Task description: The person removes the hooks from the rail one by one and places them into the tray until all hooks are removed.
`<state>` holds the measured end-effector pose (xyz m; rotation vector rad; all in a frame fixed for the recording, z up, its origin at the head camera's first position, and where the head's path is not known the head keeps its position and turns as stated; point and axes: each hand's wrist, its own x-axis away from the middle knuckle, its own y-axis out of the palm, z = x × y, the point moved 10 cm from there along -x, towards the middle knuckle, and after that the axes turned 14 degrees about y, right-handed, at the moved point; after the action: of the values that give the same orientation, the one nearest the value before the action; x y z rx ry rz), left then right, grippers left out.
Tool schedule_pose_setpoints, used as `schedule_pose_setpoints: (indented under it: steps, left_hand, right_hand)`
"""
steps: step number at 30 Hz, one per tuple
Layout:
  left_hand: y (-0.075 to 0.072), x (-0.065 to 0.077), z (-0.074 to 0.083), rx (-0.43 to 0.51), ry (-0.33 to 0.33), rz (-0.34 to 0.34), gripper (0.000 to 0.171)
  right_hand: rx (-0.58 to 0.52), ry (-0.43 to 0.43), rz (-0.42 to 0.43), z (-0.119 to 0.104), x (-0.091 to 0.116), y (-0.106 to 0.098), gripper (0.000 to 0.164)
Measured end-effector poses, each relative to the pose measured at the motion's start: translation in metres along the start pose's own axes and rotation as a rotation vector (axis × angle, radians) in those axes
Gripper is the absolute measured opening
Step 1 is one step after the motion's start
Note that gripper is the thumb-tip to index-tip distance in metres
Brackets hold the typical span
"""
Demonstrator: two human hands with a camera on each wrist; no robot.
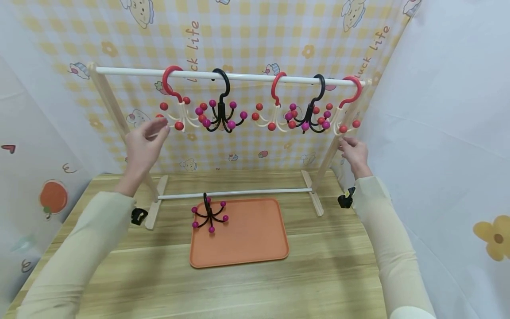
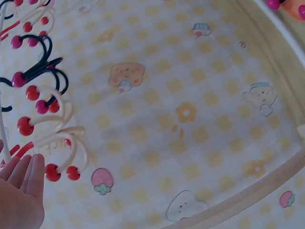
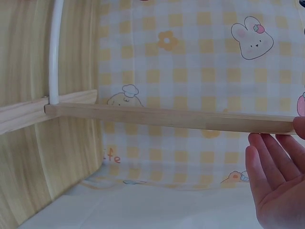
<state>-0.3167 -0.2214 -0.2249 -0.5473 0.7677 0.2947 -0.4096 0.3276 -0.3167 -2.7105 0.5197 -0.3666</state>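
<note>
When handling the leftmost red-hooked hanger (image 1: 182,104): probably light, stiff, slick; best pinched at the stem (image 1: 183,115).
White rail (image 1: 247,77): carrying that hanger.
Left hand (image 1: 141,146): loosely curved, empty, near it.
Right hand (image 1: 356,153): at the wooden post (image 1: 331,153), grip unclear.

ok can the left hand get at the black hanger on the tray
Probably yes: the left hand appears to hold nothing, and the black hanger is on the tray with nothing covering it in the head view, though the hand would need to come down.
</note>
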Motion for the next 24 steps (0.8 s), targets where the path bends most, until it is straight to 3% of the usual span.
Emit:
schedule_pose_setpoints:
  steps: [6,10,16,24]
  left_hand:
    - [-0.013,-0.025,0.009,0.002,0.021,0.05,0.032]
    - [-0.018,-0.037,0.012,0.006,-0.001,0.056,0.036]
    - [-0.018,-0.046,0.01,-0.041,-0.079,0.001,0.045]
    - [-0.004,-0.05,0.002,-0.073,-0.156,-0.102,0.056]
  right_hand:
    - [0.0,0.007,-0.003,0.001,0.0,0.0,0.046]
    - [0.002,0.004,-0.011,0.001,-0.001,0.0,0.047]
    - [0.008,0.008,-0.011,0.001,-0.001,0.001,0.047]
    - [0.009,0.011,-0.013,0.001,-0.002,0.002,0.047]
